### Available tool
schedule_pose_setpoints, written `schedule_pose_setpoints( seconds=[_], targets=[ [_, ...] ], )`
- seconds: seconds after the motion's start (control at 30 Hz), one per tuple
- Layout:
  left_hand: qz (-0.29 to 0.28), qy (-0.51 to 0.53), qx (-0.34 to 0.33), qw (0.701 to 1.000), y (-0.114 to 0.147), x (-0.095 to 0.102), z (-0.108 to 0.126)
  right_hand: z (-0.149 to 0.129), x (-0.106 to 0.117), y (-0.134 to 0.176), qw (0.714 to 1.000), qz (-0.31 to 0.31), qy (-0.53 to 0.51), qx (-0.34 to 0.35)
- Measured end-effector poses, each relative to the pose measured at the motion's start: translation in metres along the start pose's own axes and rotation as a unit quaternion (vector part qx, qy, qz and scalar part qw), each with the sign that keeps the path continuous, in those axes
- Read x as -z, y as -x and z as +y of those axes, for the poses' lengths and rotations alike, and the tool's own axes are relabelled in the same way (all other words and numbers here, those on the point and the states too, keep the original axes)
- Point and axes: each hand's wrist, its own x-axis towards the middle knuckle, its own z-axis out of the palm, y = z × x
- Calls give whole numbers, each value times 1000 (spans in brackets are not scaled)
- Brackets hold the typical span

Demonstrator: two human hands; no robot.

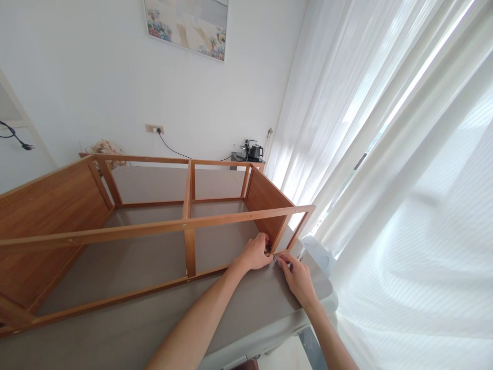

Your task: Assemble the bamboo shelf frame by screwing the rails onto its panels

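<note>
Left grip holds wooden frame on grey surface beside curtains.

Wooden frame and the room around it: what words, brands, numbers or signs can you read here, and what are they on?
No readable text anywhere.
Wooden frame: no lettering visible.
Wall picture: no words in the part shown.
Black kettle and wall socket: any markings are too small to read.
</note>
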Motion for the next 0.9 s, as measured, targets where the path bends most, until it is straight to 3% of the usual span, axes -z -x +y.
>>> schedule_pose_setpoints(
  seconds=[0.2,0.37,0.5,0.9],
  targets=[
    [-1,7,-3,1000,0,0,0,5,1,1,999,25,-1,-40],
    [-6,9,0,1000,-1,1,0,7,-3,4,992,58,105,-43],
    [-5,14,3,1000,-2,0,0,5,-4,7,986,29,161,-34],
    [-2,25,-5,1000,-1,2,0,3,-2,6,986,-7,168,-1]
  ],
)
